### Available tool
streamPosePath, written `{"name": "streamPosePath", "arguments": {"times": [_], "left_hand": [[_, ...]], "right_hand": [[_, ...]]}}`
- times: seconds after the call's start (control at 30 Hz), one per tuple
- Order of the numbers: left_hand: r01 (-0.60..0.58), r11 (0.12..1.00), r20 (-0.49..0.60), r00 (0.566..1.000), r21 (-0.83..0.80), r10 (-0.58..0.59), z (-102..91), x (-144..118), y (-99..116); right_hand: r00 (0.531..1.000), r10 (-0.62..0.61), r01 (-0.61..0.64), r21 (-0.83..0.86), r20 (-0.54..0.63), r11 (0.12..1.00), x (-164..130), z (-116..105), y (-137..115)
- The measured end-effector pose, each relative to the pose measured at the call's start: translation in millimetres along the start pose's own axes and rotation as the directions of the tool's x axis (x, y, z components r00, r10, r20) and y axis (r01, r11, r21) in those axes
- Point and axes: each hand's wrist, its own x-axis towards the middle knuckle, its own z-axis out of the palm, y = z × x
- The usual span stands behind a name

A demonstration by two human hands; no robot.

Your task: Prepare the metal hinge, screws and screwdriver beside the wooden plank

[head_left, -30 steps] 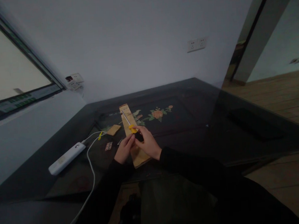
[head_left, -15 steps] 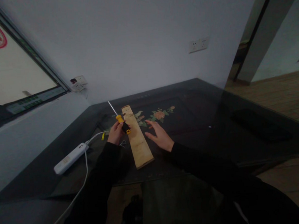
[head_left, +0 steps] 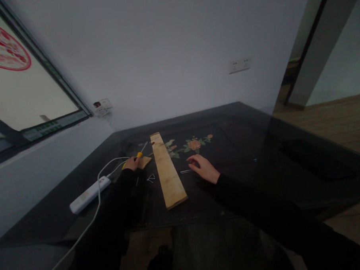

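A long pale wooden plank (head_left: 167, 171) lies on the dark glass-topped table (head_left: 242, 140), pointing away from me. My left hand (head_left: 131, 163) is left of the plank, closed on the yellow-handled screwdriver (head_left: 140, 151), whose shaft points up and away over a small wooden block (head_left: 144, 161). My right hand (head_left: 203, 167) rests right of the plank, fingers curled down on the table beside a small metal screw (head_left: 185, 171); whether it pinches anything is unclear. Small screws (head_left: 150, 178) lie between my left arm and the plank.
A white power strip (head_left: 88, 194) with its white cable (head_left: 105, 170) lies at the left. A flower pattern (head_left: 190, 144) shows on the table beyond the plank. Wall sockets (head_left: 239, 64) sit on the back wall; a window (head_left: 23, 94) is at the left.
My left hand took the screwdriver off the plank and carried it down to the left by the small block. My right hand let go and moved right, down onto the table.
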Motion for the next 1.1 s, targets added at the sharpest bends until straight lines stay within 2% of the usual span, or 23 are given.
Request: {"name": "streamPosePath", "arguments": {"times": [0.37,0.7,1.1], "left_hand": [[-0.131,0.989,-0.003,0.991,0.070,0.131,20.2,-0.1,1.3],[-0.105,0.983,0.016,0.994,0.152,0.104,15.0,17.7,0.2],[-0.091,0.981,-0.043,0.994,0.171,0.099,22.6,16.8,-4.6]], "right_hand": [[0.999,0.006,-0.005,-0.027,0.040,1.000,-1.1,1.2,-0.9],[0.999,0.018,-0.018,-0.010,0.047,1.000,-1.1,3.9,1.8],[0.998,0.015,-0.014,-0.014,0.067,1.000,-1.7,2.7,-1.0]]}}
